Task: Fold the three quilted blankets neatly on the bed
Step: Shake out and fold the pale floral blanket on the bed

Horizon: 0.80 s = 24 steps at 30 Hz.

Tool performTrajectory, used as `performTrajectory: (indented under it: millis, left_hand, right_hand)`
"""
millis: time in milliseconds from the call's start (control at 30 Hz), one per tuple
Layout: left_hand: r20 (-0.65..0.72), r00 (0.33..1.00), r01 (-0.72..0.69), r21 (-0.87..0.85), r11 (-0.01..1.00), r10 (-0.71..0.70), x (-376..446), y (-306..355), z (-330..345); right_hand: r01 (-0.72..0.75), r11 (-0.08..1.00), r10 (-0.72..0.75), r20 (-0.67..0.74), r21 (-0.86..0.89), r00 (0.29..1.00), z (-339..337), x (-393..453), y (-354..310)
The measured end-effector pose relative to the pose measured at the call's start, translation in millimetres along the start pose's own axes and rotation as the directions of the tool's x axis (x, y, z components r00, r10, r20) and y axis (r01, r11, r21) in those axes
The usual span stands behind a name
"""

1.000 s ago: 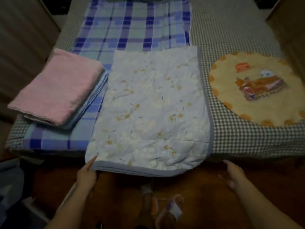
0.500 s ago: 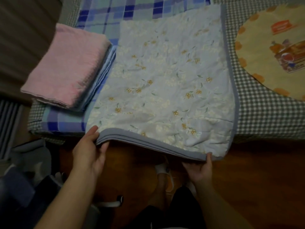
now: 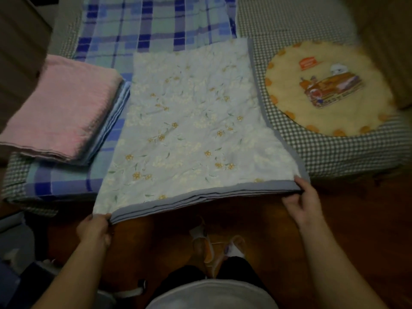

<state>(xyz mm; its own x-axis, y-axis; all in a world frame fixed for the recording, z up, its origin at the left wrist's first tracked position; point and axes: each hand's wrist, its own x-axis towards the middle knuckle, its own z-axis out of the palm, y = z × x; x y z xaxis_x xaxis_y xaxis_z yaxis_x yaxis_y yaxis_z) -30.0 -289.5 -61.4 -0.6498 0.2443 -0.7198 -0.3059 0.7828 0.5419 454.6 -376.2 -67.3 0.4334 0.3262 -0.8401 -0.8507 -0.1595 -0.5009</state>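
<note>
**A:** What's nearest the camera?

**B:** Two bare forearms over a dark wooden floor (image 3: 347,219), with feet in pale slippers (image 3: 214,244) below. The left hand (image 3: 94,228) has its fingers curled around the near left corner of the floral quilted blanket (image 3: 189,130), pinching the stacked layers. The right hand (image 3: 304,205) grips the near right corner, thumb on top and fingers tucked beneath.

**A:** And the blanket itself?

**B:** Pale blue, puckered stitching, small yellow and white flowers, bound in a smooth grey-blue band. It's folded to a rough rectangle; several layers show at the near edge, which overhangs the bed's front edge while the rest lies flat on the bed (image 3: 323,157).

**A:** What's beside it?

**B:** Near the bed's front left corner, a fuzzy pink folded blanket (image 3: 60,112) sits atop a thinner light-blue folded piece (image 3: 116,112), just beside the floral one. Both rest on a blue plaid sheet (image 3: 151,25) that runs toward the far edge. Toward the right edge lies a round, fluffy yellow cushion (image 3: 330,85) with orange dots at its rim and a cartoon print, on the green-and-white gingham cover.
</note>
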Motion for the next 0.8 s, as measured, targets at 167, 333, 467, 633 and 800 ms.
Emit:
performTrajectory:
  millis: [167, 333, 467, 633, 800]
  left_hand:
    - [0.116, 0.991, 0.026, 0.283, 0.959, -0.061, 6, 10, 8]
    - [0.235, 0.953, 0.064, 0.458, 0.887, -0.19, 2, 26, 16]
    - [0.398, 0.876, 0.178, 0.258, 0.95, -0.272, 5, 83, 50]
    - [0.627, 0.735, -0.165, -0.206, 0.964, 0.26, -88, 287, 95]
    - [0.578, 0.51, 0.011, -0.745, 0.667, 0.637, -202, 450, 75]
  right_hand:
    - [-0.136, 0.979, 0.08, -0.324, -0.153, 0.943, -13, 12, -21]
    - [-0.29, 0.938, 0.22, -0.319, -0.19, 0.922, 10, 1, -4]
    - [-0.196, 0.935, 0.088, -0.343, -0.297, 0.935, 64, -2, -26]
    - [0.395, 0.833, -0.277, 0.326, -0.387, 0.904, 228, -76, -155]
    - [0.357, 0.921, -0.389, 0.403, 0.155, 0.829, 347, -206, -278]
